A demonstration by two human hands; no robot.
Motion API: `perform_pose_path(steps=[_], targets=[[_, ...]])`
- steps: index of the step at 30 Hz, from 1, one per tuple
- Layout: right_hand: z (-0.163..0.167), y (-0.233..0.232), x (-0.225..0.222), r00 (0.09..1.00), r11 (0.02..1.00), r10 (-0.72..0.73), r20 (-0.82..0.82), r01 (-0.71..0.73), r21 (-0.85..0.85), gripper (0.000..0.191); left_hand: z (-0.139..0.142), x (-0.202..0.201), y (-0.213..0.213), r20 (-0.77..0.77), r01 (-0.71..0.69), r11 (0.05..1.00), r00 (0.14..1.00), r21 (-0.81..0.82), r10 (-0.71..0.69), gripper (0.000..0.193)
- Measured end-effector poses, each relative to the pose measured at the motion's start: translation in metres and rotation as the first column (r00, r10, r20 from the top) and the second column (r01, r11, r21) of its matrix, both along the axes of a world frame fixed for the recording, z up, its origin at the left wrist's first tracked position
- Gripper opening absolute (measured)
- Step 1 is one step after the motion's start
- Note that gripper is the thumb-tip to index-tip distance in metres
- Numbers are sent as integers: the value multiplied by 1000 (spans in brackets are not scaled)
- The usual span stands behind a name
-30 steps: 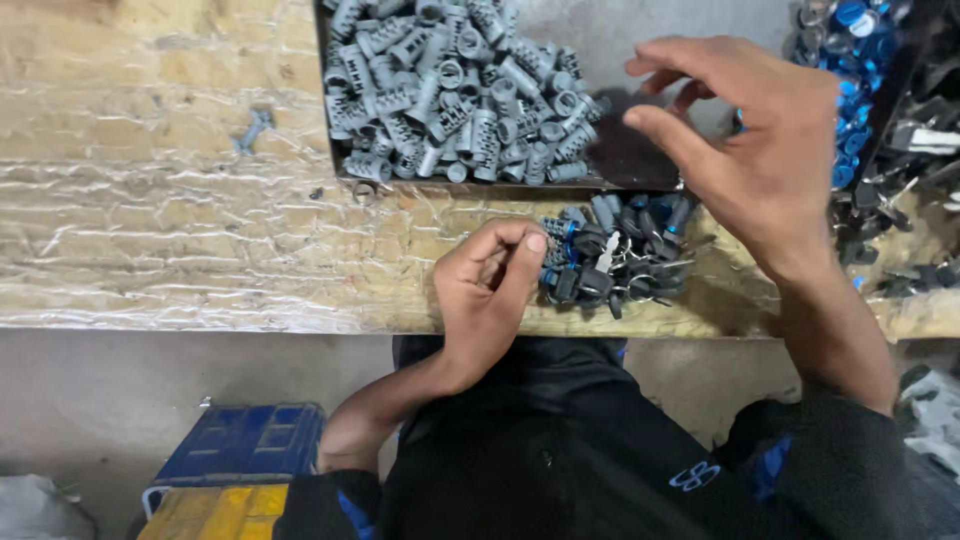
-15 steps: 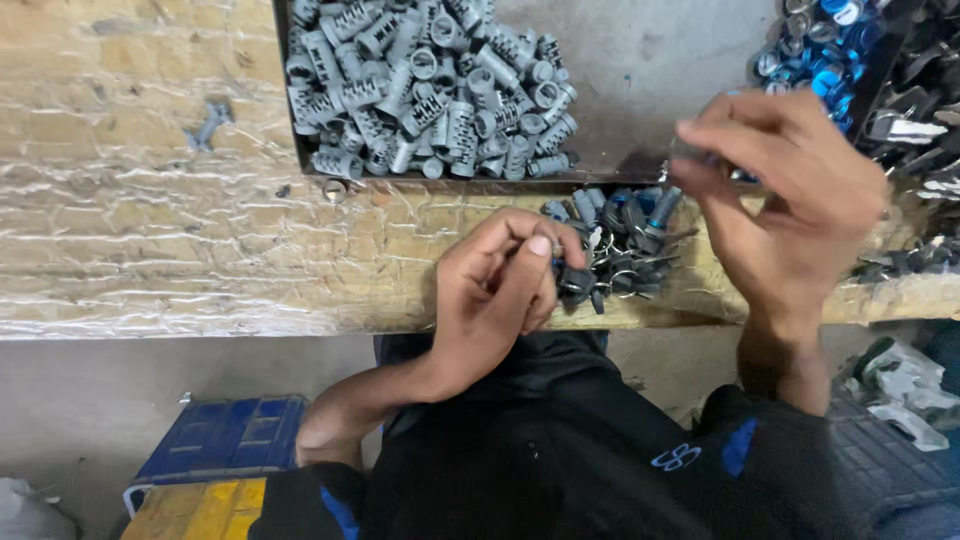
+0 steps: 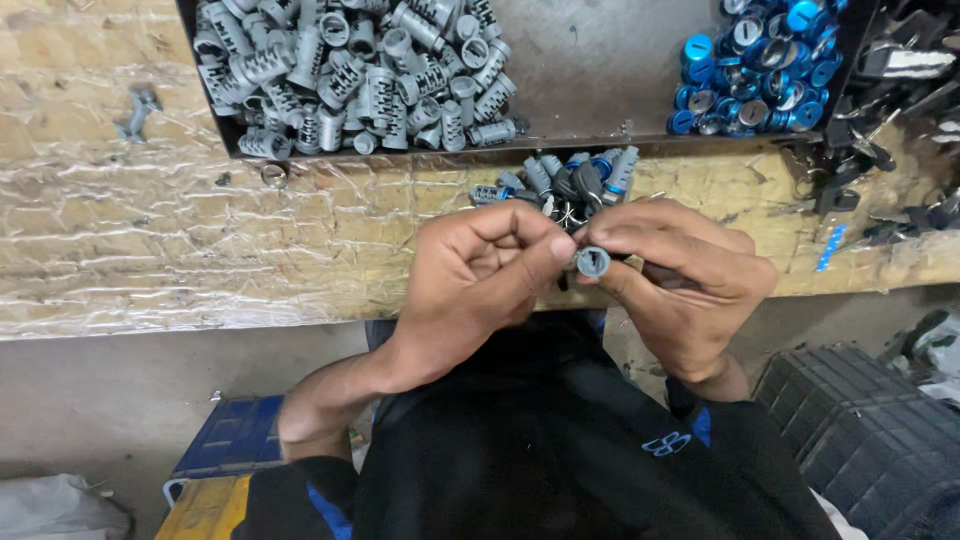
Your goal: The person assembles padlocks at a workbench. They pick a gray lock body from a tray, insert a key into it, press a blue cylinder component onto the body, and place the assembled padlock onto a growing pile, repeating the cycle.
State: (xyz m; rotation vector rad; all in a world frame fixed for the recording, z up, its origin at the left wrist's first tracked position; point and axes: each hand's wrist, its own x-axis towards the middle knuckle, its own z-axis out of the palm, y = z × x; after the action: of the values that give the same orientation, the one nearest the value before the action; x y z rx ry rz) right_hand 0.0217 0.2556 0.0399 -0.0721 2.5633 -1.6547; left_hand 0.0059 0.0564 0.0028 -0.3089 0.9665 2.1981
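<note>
Grey metal cylinders (image 3: 360, 80) fill the dark tray (image 3: 590, 60), bright blue caps (image 3: 760, 65) beside them; the bench (image 3: 150, 240) is yellowish under clear wrinkled plastic.

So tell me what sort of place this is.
Probably a small assembly workshop: a worn wooden bench, a metal tray heaped with grey lock-like cylinders and blue caps, and both hands joined on one grey cylinder.

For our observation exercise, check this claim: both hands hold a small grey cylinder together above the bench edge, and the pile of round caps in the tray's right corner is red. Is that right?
Not quite. The head view shows the caps are blue, not red. The rest stands: the left hand and right hand hold a small grey cylinder together above the bench edge.
</note>
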Motion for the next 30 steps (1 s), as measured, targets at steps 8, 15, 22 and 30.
perform_pose_path(steps=[8, 15, 22, 30], targets=[[-8, -6, -5, 973, 994, 86, -216, -68, 88, 29, 17, 10, 7, -510, -322, 796, 860, -513, 19, 9], [-13, -13, -4, 953, 992, 73, -293, -41, 115, 31, 23, 0, -3, -664, -372, 732, 734, -570, -144, 8], [-8, -6, -2, 933, 972, 199, -300, -149, 180, 32, 23, -11, -19, -742, -324, 732, 568, -599, -356, 8], [8, -14, -8, 785, 932, 340, -518, -207, 298, 33, 17, -4, 5, -964, -737, 627, 140, -253, -225, 28]])
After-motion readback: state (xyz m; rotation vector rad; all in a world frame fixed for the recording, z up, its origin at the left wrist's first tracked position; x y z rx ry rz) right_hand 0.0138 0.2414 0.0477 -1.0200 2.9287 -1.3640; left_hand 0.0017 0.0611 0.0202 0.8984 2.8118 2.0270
